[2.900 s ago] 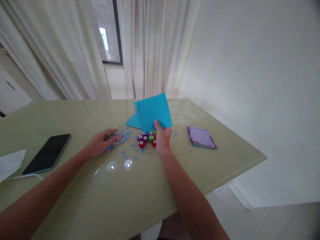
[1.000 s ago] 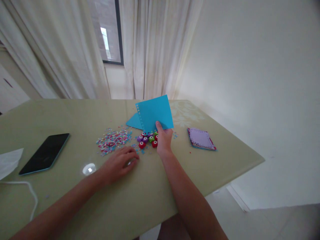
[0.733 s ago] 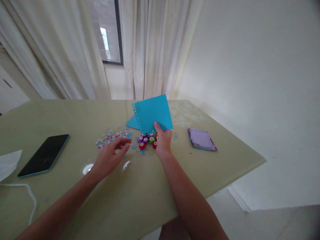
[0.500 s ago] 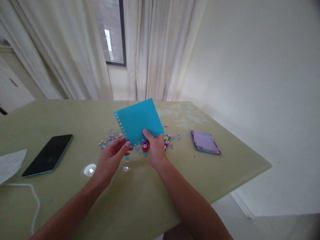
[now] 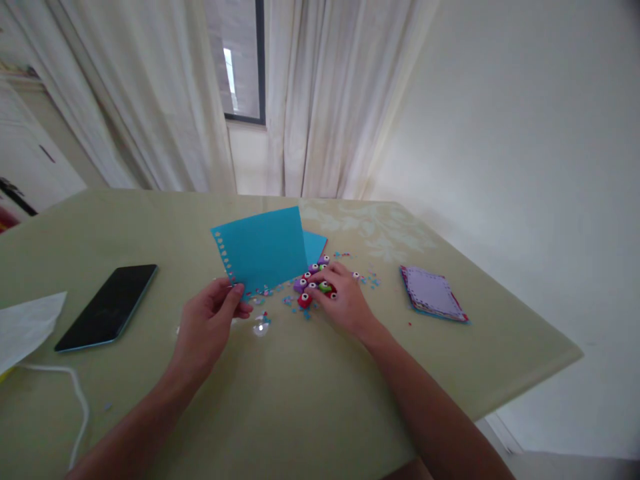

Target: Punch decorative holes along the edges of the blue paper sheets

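My left hand (image 5: 213, 313) pinches the lower left corner of a blue paper sheet (image 5: 263, 250), held tilted up off the table. A row of punched holes runs down the sheet's left edge, with more along the bottom. My right hand (image 5: 345, 300) is over a cluster of small red, purple and green craft punches, each with a white, eye-like button. Its thumb and fingers close around a purple punch (image 5: 311, 287); the far side of the grip is hidden. A red punch (image 5: 304, 301) sits just left of the thumb. Paper confetti (image 5: 263, 291) lies scattered around.
Behind the held sheet lies more blue paper (image 5: 315, 245). A stack of coloured sheets, lilac on top (image 5: 435, 293), rests at the right. On the left are a black tablet (image 5: 107, 308), white paper (image 5: 30, 327) and a white cable (image 5: 80, 393). A wall stands beyond the table's right edge.
My right hand has let go of the blue sheet and moved right and down to the punches. My left hand now holds the sheet alone, slightly further left. The view has shifted slightly.
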### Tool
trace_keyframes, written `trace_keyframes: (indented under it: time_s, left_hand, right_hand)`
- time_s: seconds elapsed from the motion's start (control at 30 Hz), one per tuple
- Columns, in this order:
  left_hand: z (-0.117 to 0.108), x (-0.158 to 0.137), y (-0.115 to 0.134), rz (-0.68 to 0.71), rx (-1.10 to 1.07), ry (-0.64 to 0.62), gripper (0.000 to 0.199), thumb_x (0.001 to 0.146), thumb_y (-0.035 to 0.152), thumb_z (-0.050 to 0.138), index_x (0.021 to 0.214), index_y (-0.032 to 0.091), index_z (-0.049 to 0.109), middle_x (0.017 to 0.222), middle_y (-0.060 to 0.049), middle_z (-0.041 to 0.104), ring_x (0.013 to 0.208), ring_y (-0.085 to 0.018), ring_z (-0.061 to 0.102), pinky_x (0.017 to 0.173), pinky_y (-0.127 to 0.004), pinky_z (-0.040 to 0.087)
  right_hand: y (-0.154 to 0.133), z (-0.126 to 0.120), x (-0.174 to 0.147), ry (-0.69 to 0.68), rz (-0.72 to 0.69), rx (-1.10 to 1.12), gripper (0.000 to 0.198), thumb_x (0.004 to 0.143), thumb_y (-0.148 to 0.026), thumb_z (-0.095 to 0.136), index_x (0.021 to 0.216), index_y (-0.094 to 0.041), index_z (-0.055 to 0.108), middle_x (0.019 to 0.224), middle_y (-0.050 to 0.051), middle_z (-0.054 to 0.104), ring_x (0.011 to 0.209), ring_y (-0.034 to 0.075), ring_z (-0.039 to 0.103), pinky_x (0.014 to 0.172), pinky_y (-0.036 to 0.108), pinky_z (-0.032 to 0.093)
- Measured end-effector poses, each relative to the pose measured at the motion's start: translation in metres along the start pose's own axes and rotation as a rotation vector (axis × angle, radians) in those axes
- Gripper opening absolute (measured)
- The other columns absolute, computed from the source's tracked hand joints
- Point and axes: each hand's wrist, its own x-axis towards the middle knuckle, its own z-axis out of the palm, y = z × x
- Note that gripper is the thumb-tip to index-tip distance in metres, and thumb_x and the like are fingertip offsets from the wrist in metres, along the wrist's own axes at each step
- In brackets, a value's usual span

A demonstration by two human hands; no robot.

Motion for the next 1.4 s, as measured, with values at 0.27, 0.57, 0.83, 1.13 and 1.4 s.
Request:
trace_keyframes:
  time_s: [0.27, 0.57, 0.83, 1.13, 1.4]
  left_hand:
    - [0.005, -0.007, 0.001, -0.101, -0.218, -0.029, 0.046, 0.073, 0.052, 0.09, 0.103, 0.022, 0.072, 0.085, 0.0, 0.077, 0.072, -0.017, 0.072, 0.069, -0.029, 0.063]
    - [0.016, -0.013, 0.003, -0.214, -0.128, -0.088, 0.053, 0.065, 0.049, 0.086, 0.107, 0.022, 0.068, 0.087, -0.004, 0.08, 0.068, -0.023, 0.077, 0.06, -0.034, 0.063]
    - [0.011, -0.01, 0.001, -0.161, -0.08, -0.057, 0.038, 0.071, 0.048, 0.081, 0.097, 0.02, 0.075, 0.083, -0.004, 0.081, 0.069, -0.024, 0.079, 0.07, -0.04, 0.067]
    - [0.014, -0.014, -0.005, -0.151, -0.237, -0.038, 0.051, 0.072, 0.056, 0.09, 0.105, 0.021, 0.076, 0.099, -0.006, 0.083, 0.083, -0.022, 0.08, 0.083, -0.037, 0.066]
    - [0.018, -0.022, -0.001, -0.063, -0.128, -0.111, 0.044, 0.081, 0.052, 0.086, 0.104, 0.02, 0.066, 0.072, 0.002, 0.074, 0.063, -0.016, 0.069, 0.06, -0.027, 0.056]
  right_hand:
    - [-0.001, 0.009, -0.006, -0.24, -0.134, -0.385, 0.02, 0.098, -0.021, 0.072, 0.116, -0.025, 0.078, 0.134, 0.012, 0.068, 0.122, 0.032, 0.061, 0.108, 0.052, 0.047]
    - [-0.02, 0.022, -0.012, -0.1, 0.078, 0.254, 0.02, 0.097, -0.035, 0.073, 0.111, -0.022, 0.066, 0.103, 0.004, 0.076, 0.092, 0.021, 0.069, 0.082, 0.033, 0.053]
    - [-0.031, 0.031, -0.017, -0.137, 0.128, 0.412, 0.026, 0.089, -0.026, 0.073, 0.114, -0.021, 0.075, 0.108, 0.007, 0.075, 0.088, 0.018, 0.071, 0.08, 0.03, 0.058]
    - [-0.037, 0.041, -0.023, -0.257, 0.329, 0.607, 0.038, 0.077, -0.041, 0.091, 0.105, -0.019, 0.078, 0.101, 0.006, 0.075, 0.081, 0.019, 0.073, 0.078, 0.032, 0.06]
    - [-0.031, 0.05, -0.019, -0.202, 0.565, 0.911, 0.052, 0.058, -0.042, 0.102, 0.092, -0.019, 0.071, 0.091, 0.003, 0.075, 0.082, 0.019, 0.069, 0.076, 0.031, 0.054]
